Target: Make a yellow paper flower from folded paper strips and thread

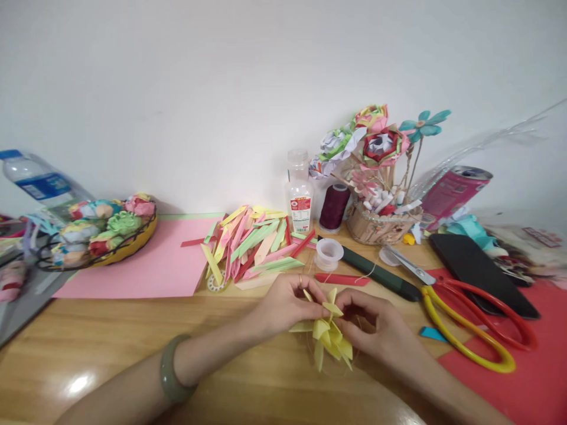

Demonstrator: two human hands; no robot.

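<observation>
A yellow folded-paper flower (328, 335) is held just above the wooden table between my two hands. My left hand (292, 304), with a ring on a finger, pinches its upper left petals. On the other side my right hand (372, 321) has thumb and fingers closed at the flower's right edge. Thin thread loops loosely around and below the petals. Behind the hands lies a pile of folded paper strips (261, 242) in pink, green, yellow and red. A red strip (342, 279) rests right behind the flower.
Scissors (469, 319) with red and yellow handles lie at right, near a black phone (482, 274). A dark thread spool (334, 208), a clear bottle (300, 195) and a basket of paper flowers (381, 227) stand behind. Pink paper (177, 260) and a flower-filled basket (133, 245) are left.
</observation>
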